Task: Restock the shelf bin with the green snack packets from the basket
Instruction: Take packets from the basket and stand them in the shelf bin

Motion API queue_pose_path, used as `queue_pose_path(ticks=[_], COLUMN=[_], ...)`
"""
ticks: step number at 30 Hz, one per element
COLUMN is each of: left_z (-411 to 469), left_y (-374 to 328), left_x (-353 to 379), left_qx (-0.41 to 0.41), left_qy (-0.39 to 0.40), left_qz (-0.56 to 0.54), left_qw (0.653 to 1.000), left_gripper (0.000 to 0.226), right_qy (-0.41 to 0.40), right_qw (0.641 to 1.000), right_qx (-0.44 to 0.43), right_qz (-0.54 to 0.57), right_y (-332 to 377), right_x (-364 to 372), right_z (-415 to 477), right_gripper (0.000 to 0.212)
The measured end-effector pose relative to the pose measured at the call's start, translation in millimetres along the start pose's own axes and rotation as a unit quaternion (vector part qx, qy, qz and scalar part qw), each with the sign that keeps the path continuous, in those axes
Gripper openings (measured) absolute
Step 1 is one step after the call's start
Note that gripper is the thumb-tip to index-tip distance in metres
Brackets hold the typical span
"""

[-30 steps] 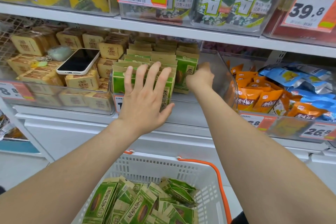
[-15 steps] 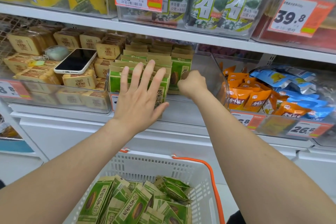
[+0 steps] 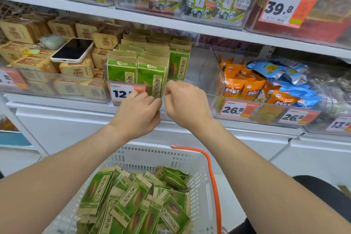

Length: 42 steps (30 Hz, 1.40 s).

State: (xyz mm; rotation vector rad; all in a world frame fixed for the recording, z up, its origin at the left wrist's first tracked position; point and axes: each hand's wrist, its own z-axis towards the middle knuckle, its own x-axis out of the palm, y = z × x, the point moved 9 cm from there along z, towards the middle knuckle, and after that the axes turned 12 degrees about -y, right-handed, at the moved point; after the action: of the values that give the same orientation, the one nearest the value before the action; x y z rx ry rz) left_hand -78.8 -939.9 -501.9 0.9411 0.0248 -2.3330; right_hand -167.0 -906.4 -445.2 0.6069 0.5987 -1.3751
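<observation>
Green snack packets [image 3: 152, 74] stand upright in rows on the left side of a clear shelf bin [image 3: 207, 74]; the bin's right side holds nothing. More green packets [image 3: 133, 199] lie piled in a white basket [image 3: 157, 150] with an orange handle, below my arms. My left hand [image 3: 138, 112] hovers at the bin's front wall beside the price tag [image 3: 119, 92], its fingers curled in. My right hand [image 3: 186, 104] is right beside it, fist-like, knuckles at the front wall. I see no packet in either hand.
A phone [image 3: 73, 50] lies on tan packets [image 3: 76, 69] in the bin to the left. Orange packets [image 3: 247, 89] and blue packets [image 3: 284, 76] fill the bin to the right. A shelf with seaweed packs hangs close above.
My left hand left the packet fronts, dropped to the bin's front wall and curled shut. My right hand drew back out of the bin's right side to beside it.
</observation>
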Motion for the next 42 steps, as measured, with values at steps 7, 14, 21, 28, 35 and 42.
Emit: queue_pose_path(ticks=[7,14,21,28,35,42], left_z=[-104.5,-215.8,-276.5,-306.2,-307.9,-276.0], left_y=[-15.4,-59.7,-93.6,-93.8,-99.7,-102.4], left_x=[69.9,100.0,87.1,108.7,120.5,117.2], left_qx=[-0.075,-0.088,-0.070,-0.094,-0.187,-0.304], left_qy=[0.412,0.586,0.746,0.733,0.686,0.552], left_qz=[-0.013,-0.058,-0.046,-0.060,-0.132,-0.212], left_qw=[0.908,0.804,0.660,0.671,0.691,0.747], left_gripper=[0.020,0.022,0.083,0.056,0.014,0.046], right_qy=[0.374,0.599,0.558,0.553,0.552,0.563], right_qw=[0.922,0.793,0.820,0.824,0.825,0.820], right_qx=[-0.089,-0.093,-0.123,-0.121,-0.118,-0.092], right_qz=[-0.044,-0.063,-0.025,-0.026,-0.030,-0.042], right_y=[28.1,41.3,62.3,55.0,49.2,36.9], right_x=[71.6,113.7,132.7,139.9,144.2,143.1], right_z=[-104.6,-222.1,-229.9,-231.5,-234.2,-235.0], right_gripper=[0.019,0.011,0.013,0.015,0.016,0.028])
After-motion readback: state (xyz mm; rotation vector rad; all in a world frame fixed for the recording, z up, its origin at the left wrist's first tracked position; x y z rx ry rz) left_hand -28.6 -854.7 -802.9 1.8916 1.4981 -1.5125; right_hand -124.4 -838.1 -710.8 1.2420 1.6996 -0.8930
